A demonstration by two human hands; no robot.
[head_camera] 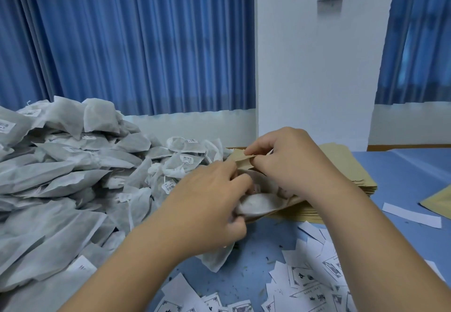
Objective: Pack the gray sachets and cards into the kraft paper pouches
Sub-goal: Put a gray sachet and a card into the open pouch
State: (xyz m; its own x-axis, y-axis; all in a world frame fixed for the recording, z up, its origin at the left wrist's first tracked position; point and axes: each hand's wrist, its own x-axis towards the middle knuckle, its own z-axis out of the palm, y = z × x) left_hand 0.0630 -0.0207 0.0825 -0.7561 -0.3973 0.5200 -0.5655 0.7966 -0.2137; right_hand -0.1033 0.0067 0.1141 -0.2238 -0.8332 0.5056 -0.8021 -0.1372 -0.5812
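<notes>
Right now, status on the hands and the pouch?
Right hand pinches kraft pouch open. Left hand grips gray sachet, partway in. Nothing in the way.

sachets (61,177) left | pouch stack (346,172) right | cards (310,275) front

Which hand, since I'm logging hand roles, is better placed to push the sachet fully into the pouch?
Left, probably. The left hand grips the gray sachet at the mouth of the kraft pouch, whose top edge the right hand pinches open.
</notes>
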